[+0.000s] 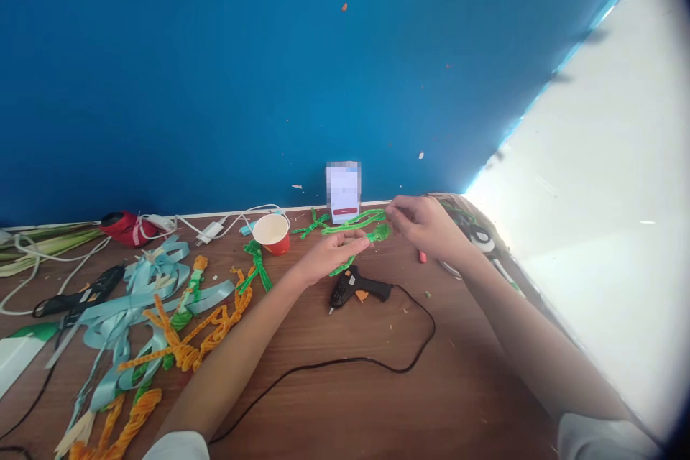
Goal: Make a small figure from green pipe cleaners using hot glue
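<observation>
My left hand (pixel 338 253) is closed on a bright green pipe cleaner piece (pixel 380 232), whose bunched end sticks out past the thumb. A twisted part of it shows below the fingers. My right hand (pixel 423 221) pinches the ends of long green pipe cleaner strands (pixel 359 220), which stretch leftward above the left hand. Whether strands and bunched piece are joined cannot be made out. Just below the hands, a black hot glue gun (pixel 356 289) lies on the brown table, its nozzle pointing down and left.
A phone (pixel 345 192) leans against the blue wall. Left of it stand a paper cup (pixel 272 231) and green pipe cleaner pieces (pixel 257 266). Light blue ribbon (pixel 156 287) and orange pipe cleaners (pixel 186 352) cover the left side. The glue gun's cord (pixel 350 361) loops across the front.
</observation>
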### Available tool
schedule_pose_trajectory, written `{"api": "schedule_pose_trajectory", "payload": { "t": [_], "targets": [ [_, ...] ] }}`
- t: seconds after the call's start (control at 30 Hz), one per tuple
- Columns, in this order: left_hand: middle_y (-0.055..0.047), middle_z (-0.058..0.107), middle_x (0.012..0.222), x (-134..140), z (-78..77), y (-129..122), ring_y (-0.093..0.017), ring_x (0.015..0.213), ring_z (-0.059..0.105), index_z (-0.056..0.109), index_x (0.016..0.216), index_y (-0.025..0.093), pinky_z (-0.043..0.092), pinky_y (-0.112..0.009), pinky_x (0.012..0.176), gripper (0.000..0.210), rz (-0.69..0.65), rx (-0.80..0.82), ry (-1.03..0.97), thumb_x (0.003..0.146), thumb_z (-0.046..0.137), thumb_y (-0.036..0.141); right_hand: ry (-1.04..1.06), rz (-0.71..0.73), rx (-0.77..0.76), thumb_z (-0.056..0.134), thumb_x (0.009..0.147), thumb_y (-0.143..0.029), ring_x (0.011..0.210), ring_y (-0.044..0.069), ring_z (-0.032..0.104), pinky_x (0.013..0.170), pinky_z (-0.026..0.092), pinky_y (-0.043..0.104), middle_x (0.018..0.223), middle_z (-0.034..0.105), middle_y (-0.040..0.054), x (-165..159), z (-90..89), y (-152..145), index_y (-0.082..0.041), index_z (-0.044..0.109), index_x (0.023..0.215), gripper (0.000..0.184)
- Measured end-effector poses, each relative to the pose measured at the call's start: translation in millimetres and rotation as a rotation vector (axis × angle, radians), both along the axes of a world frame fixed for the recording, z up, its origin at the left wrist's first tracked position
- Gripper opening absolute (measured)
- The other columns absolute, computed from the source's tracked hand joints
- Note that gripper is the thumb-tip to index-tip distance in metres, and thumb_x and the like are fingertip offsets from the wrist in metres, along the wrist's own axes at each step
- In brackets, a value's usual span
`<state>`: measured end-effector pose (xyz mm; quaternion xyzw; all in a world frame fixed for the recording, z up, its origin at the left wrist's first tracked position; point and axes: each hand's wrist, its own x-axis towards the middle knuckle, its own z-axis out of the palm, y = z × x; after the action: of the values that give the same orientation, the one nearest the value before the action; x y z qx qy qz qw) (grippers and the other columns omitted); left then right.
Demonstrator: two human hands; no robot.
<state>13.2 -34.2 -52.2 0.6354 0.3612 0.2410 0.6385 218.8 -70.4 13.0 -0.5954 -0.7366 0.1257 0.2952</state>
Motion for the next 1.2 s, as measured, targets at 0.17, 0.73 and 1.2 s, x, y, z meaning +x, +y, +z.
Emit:
{"api": "schedule_pose_trajectory", "payload": {
  "t": [0.17, 0.73, 1.2],
  "targets": [
    [0.002, 0.053, 0.063, 4, 3.2, -5, -0.008, 0.050, 0.046, 0.047, 0.086, 0.017, 0.040, -0.022, 0.051, 0.027, -0.143, -0.022, -0.134, 0.094, 0.038, 0.041, 0.075, -0.033, 0.034, 0.046, 0.091, -0.030, 0.046, 0.012, 0.043, 0.051, 0.026, 0.028, 0.054, 0.055, -0.0004, -2, 4.5, -7, -0.020, 0.055, 0.065, 0.029],
    [-0.002, 0.059, 0.092, 3, 16.3, -13, -0.013, 0.079, 0.052, 0.052, 0.110, 0.021, 0.044, -0.026, 0.073, 0.022, 0.012, 0.549, 0.102, 0.096, 0.042, 0.035, 0.061, -0.121, -0.010, 0.045, 0.088, -0.031, 0.048, 0.012, 0.041, 0.053, 0.025, 0.028, 0.052, 0.052, -0.0002, -3, 16.2, -17, -0.019, 0.059, 0.067, 0.029],
    [-0.001, 0.057, 0.087, 6, 25.6, -25, -0.013, 0.073, 0.050, 0.055, 0.104, 0.020, 0.037, -0.024, 0.066, 0.028, 0.087, 0.521, 0.069, 0.091, 0.052, 0.045, -0.093, -0.117, -0.050, 0.044, 0.084, -0.025, 0.056, 0.012, 0.038, 0.056, 0.021, 0.028, 0.058, 0.048, -0.0002, -18, 2.4, -19, -0.019, 0.044, 0.061, 0.024]
  ]
}}
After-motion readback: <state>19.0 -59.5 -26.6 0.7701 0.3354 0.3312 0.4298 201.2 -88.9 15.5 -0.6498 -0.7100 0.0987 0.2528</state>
